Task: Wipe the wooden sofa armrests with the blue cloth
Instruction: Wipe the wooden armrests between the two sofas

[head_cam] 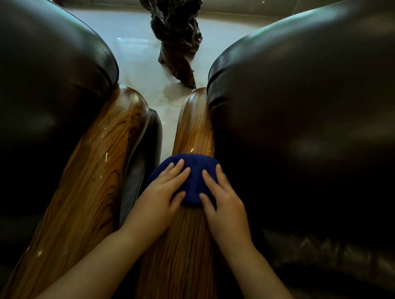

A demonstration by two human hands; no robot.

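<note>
Head view looks straight down on the blue cloth [189, 180], bunched into a pad and lying across the top of the right-hand wooden armrest [194, 134], roughly midway along the stretch that shows. Both hands sit on it side by side: the left hand [162, 194] on the cloth's left half, the right hand [225, 201] on its right half, fingers spread flat and pressing down, thumbs at the cloth's near edge. Neither hand is clenched or pinching the fabric; they hold it by downward pressure alone.

The wood beyond the cloth, toward the rounded far end, carries a glossy highlight; the stretch nearer the camera looks duller, though I cannot tell whether that is moisture or only the light. To do this stroke well, I would keep the palms low and the pressure even, push along the grain toward the far end, and let the cloth wrap the curved edges so the sides get wiped too, not just the crown. The pad is narrow, so the edge against the dark leather cushion [317, 113] probably needs its own pass.

The left-hand wooden armrest [100, 163] lies just across a narrow gap, with wet-looking glints along it. Past both, a dark gnarled wood carving [175, 30] stands on the pale tiled floor [130, 40].
</note>
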